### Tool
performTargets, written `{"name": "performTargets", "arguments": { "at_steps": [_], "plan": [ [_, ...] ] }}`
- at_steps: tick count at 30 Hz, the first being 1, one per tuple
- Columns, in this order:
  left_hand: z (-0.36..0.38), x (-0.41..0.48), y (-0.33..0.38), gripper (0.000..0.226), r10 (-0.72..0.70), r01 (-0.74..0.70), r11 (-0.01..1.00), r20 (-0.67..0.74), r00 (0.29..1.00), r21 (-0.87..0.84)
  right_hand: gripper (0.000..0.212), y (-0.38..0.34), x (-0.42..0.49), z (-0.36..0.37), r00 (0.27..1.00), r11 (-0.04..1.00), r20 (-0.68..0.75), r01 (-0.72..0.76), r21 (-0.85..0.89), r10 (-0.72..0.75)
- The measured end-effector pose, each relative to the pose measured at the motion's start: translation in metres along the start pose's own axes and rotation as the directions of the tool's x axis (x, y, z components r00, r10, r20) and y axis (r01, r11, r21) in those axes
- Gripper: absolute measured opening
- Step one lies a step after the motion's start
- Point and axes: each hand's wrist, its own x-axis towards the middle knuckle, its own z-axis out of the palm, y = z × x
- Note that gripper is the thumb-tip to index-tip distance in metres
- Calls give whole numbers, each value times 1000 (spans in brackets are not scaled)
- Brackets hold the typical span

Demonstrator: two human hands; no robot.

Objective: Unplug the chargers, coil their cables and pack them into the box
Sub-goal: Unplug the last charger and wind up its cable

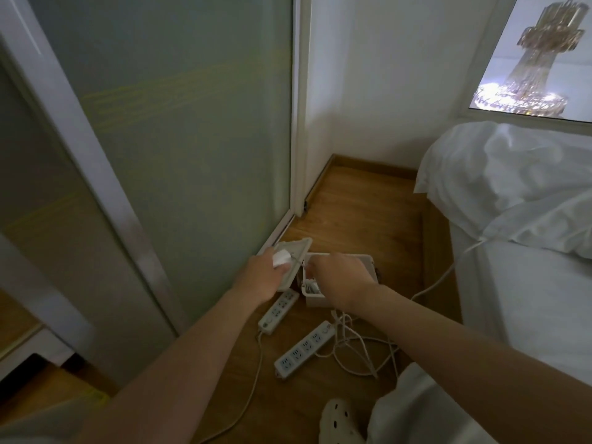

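Observation:
A white box (362, 261) stands on the wooden floor with its lid (296, 246) swung open to the left. My left hand (261, 277) grips a white charger (282, 258) in front of the lid. My right hand (339, 280) hovers over the box with curled fingers pinching a thin white cable that runs to the charger. Something white lies inside the box under my right hand. Two white power strips (278, 310) (304, 349) lie nearer to me, with a tangle of white cables (355, 347) beside them.
A frosted sliding glass door (179, 149) runs along the left. A bed with white bedding (519, 219) fills the right side. A white cord (439, 280) leads from the bed down to the floor. My white clog (341, 421) is at the bottom.

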Motion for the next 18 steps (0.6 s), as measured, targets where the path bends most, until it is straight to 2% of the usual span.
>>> {"name": "performTargets", "arguments": {
  "at_steps": [2,4,6,8,10,12,14,16,18],
  "plan": [
    [-3,0,9,39,-92,83,974,-30,995,-210,27,-6,-4,3,997,999,-75,9,44,-6],
    [-5,0,19,38,-191,168,838,9,981,-519,30,-13,-10,11,983,993,-180,54,102,-35],
    [-5,0,30,34,-208,166,715,20,978,-679,27,-20,-18,22,964,979,-265,76,191,-23],
    [-2,1,39,33,-231,154,608,11,973,-779,20,-24,-22,31,960,960,-276,40,278,40],
    [3,1,43,28,-253,146,474,24,967,-869,14,-25,-18,39,976,929,-184,-45,368,120],
    [6,-5,49,23,-259,139,221,79,963,-965,11,-25,-12,46,985,870,-80,-97,483,154],
    [9,-7,53,29,-228,143,-23,144,963,-989,14,-25,-8,53,991,832,-24,-100,546,135],
    [6,-13,58,24,-161,163,-127,183,970,-978,18,-24,-7,57,986,770,-18,-118,627,166],
    [2,-16,60,20,-127,192,-172,215,968,-966,23,-20,-7,57,974,707,-31,-142,693,225]
  ]
}}
